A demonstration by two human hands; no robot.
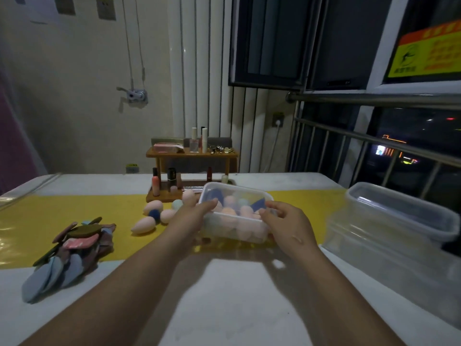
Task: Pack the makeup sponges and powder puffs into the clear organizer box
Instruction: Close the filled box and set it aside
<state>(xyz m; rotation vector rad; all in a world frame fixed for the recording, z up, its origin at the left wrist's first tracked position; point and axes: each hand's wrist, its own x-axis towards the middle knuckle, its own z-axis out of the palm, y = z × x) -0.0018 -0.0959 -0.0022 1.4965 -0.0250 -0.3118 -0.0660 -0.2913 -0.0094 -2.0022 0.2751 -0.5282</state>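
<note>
A clear organizer box [264,196] sits on the yellow strip mid-table, holding several pink, peach, green and dark blue sponges. My left hand [192,216] grips its left side, fingers over the near rim. My right hand [287,221] grips its right side, fingers curled over the rim. Loose egg-shaped sponges [154,213] in pink, blue and green lie just left of the box. A heap of flat powder puffs [72,250] in blue, pink, brown and olive lies at the far left.
A small wooden shelf [190,154] with cosmetic bottles stands behind the box. Larger clear containers [399,221] are stacked at the right edge of the table. A window with metal railings lies beyond them.
</note>
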